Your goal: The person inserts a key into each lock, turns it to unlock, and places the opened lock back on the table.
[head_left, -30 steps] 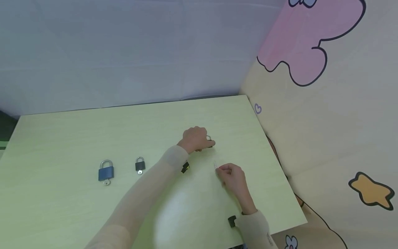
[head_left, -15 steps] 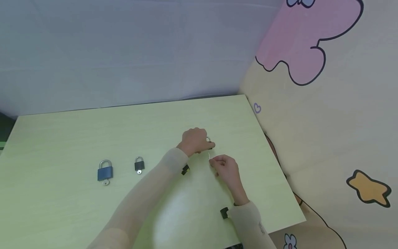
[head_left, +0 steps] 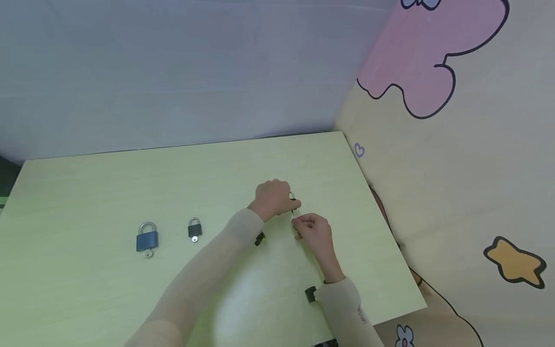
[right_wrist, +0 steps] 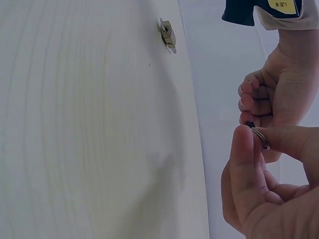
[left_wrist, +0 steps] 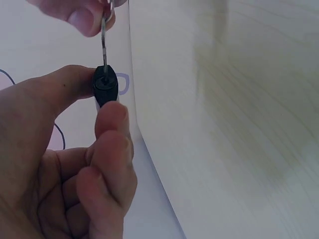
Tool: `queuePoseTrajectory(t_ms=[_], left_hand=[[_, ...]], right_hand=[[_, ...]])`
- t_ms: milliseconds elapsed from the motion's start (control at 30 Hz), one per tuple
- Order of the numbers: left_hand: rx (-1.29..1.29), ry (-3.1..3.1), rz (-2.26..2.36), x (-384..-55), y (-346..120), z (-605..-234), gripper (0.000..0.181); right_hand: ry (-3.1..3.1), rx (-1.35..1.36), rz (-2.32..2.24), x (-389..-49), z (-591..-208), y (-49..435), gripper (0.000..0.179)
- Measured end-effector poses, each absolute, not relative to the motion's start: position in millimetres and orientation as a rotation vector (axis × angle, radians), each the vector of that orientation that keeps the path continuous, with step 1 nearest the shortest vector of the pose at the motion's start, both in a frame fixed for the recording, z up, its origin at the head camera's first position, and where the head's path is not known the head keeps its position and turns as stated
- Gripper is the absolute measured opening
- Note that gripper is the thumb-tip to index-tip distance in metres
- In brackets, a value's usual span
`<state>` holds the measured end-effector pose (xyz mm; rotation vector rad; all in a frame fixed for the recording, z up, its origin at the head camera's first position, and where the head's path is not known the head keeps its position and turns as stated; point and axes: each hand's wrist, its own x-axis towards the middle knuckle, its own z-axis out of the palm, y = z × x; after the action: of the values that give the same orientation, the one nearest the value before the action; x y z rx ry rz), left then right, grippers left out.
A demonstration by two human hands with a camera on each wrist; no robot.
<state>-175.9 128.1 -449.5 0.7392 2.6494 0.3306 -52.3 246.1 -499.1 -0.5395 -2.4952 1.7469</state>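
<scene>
Out over the right part of the table, my left hand (head_left: 272, 198) holds a small black padlock (left_wrist: 105, 90) between thumb and fingers. Its keyhole end faces the right hand in the left wrist view. My right hand (head_left: 315, 236) pinches a key (left_wrist: 104, 47) on a metal ring (right_wrist: 262, 139). The key's tip meets the padlock's keyhole; how deep it sits I cannot tell. Left on the table lie a blue padlock (head_left: 147, 241) and a smaller dark padlock (head_left: 194, 230), each with a key at its lower end.
A brass-coloured padlock (right_wrist: 168, 36) lies on the table in the right wrist view. The pale table (head_left: 108, 193) meets a grey-blue cloth (head_left: 173, 72) behind and a patterned wall sheet (head_left: 433, 183) at right. A dark object (head_left: 327, 343) shows at the bottom edge.
My right hand has moved up and left with the key, bringing it to the padlock's keyhole. The left hand has stayed nearly still, holding the padlock.
</scene>
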Motion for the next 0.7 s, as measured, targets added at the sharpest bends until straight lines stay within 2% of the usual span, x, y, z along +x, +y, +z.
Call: queuePoseTrajectory(t_ms=[700], left_hand=[[0.710, 2.617, 0.338, -171.3, 127.2, -448.9, 0.043]], right_hand=[[-2.281, -0.554, 1.957, -58.6, -500.8, 241.1, 0.018]])
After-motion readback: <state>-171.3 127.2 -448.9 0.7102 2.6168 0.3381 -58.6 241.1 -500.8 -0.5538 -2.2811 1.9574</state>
